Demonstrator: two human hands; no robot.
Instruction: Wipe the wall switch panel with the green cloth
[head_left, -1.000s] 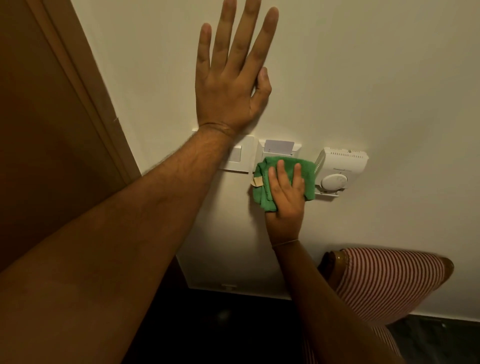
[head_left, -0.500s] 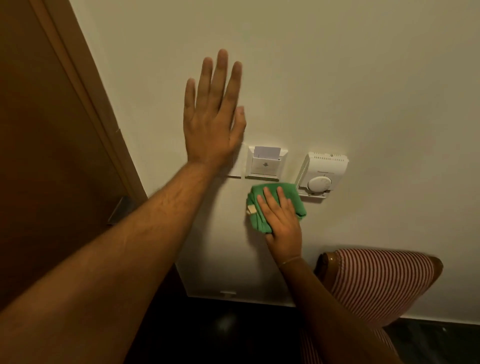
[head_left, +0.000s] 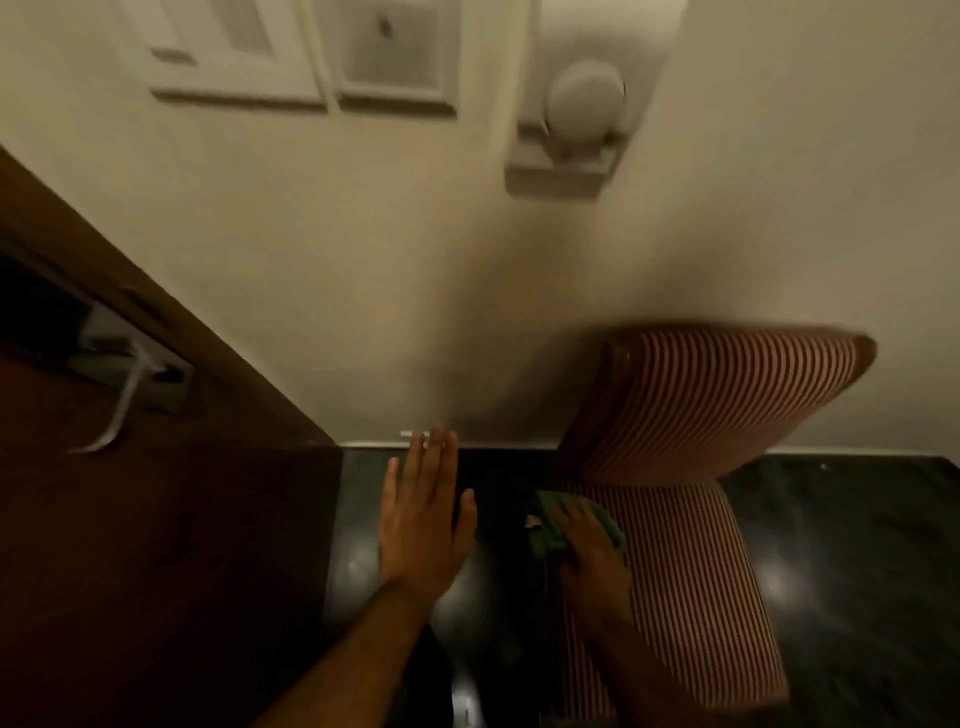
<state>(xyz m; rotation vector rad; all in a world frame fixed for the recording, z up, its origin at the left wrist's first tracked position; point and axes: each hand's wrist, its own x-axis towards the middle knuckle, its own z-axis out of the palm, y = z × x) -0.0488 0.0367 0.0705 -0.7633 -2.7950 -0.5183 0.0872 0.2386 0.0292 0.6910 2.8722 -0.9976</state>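
Below, one green cloth (head_left: 576, 530), two hands.

Dim warm light, heavy motion blur, glare spots on dark floor (head_left: 779, 582), wide-angle bending at edges

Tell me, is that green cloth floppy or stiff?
Probably floppy: the crumpled green cloth bunches in soft folds under the right hand. Likely light too, since those fingers alone hold it.
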